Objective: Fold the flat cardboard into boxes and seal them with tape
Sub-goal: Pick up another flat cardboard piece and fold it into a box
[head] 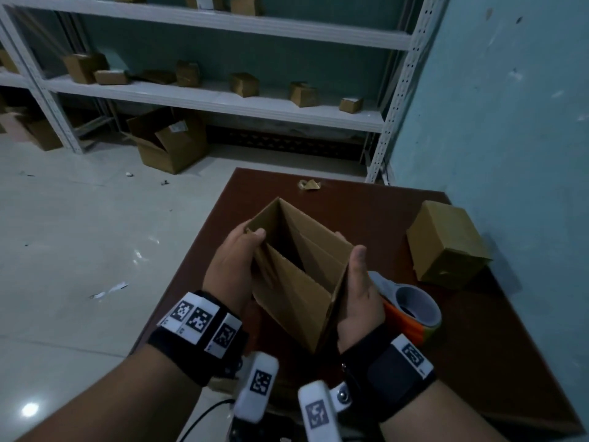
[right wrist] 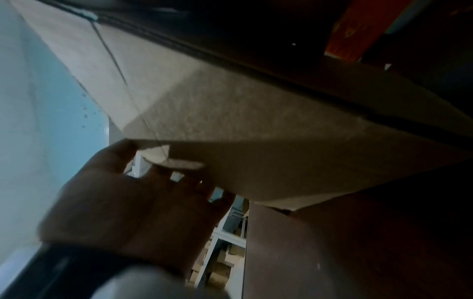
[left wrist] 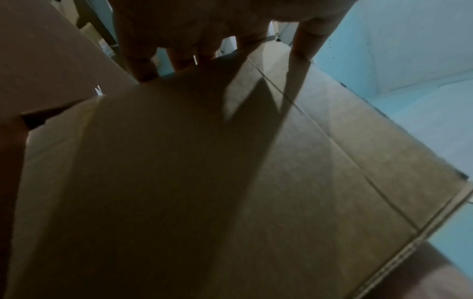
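Note:
I hold a brown cardboard box (head: 299, 269) above the dark red table (head: 478, 362), pushed partly open into a diamond-shaped tube with its flaps standing up. My left hand (head: 237, 260) grips its left panel, thumb hooked over the top edge. My right hand (head: 360, 282) holds the right corner, thumb along the near edge and fingers hidden behind. In the left wrist view my fingers (left wrist: 148, 60) lie along the outer panel of the box (left wrist: 281, 182). The right wrist view has a hand with spread fingers (right wrist: 133, 202) against the cardboard (right wrist: 230, 125). A tape dispenser (head: 414, 306) with an orange handle lies just right of my right hand.
A closed cardboard box (head: 446, 247) stands on the table's right side by the blue wall (head: 510, 122). A crumpled tape scrap (head: 307, 185) lies at the far edge. Beyond are white shelves (head: 223, 100) with several small boxes and an open carton (head: 169, 145) on the floor.

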Motion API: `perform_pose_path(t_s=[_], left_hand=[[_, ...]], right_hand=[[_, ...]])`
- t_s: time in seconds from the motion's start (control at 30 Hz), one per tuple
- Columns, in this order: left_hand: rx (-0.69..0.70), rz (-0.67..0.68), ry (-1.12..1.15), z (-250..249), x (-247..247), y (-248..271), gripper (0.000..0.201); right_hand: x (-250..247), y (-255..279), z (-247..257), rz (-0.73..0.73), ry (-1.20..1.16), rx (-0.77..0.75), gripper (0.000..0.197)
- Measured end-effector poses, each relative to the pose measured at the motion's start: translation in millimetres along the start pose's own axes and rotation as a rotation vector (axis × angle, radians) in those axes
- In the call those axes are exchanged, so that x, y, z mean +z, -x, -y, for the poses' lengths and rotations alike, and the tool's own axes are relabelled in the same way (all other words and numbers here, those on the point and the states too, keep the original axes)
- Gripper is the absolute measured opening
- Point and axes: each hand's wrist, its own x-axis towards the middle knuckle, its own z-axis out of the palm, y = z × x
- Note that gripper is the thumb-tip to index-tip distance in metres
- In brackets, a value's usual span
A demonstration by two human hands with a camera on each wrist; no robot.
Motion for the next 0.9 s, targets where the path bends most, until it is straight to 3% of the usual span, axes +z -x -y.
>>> perform_pose_path(t_s=[0.07,0.27,0.43,0.53,0.67,0.8,0.9], left_hand=[[0.007,0.024,-0.013,0.8,-1.5,-2.1,0.027],[-0.011,0.045,0.006,4.1,-3.8,-5.8,0.028],[-0.089,-0.012,-0.042,5.6,-10.0,-7.8,0.072],[-0.132,-0.023,0.054,1.0,-13.2,-7.4,0.054],[-0.237,0.062,0.197,-4.0,-16.6,-4.2,0.056],[-0.299,0.238,0.271,-9.6,-21.4,-2.1,0.043],[-0.319,0.298,0.298,-8.1,-27.4,-3.6,0.037]], right_hand=[[-5.8,-6.3,1.0,-0.022,-0.046,0.019,0.082],[-6.6,-13.8,0.6,-0.059,0.018,-0.006,0.056],[-8.4,-26.4,-5.3,-0.121,0.063,-0.047,0.054],[-12.7,-33.0,-5.9,-0.15,0.081,-0.07,0.039],[-16.1,-34.9,-0.5,-0.112,0.065,-0.072,0.016],[-20.6,-36.0,2.2,-0.027,0.066,-0.047,0.014],[-25.3,-37.5,5.2,0.045,0.058,-0.029,0.014]])
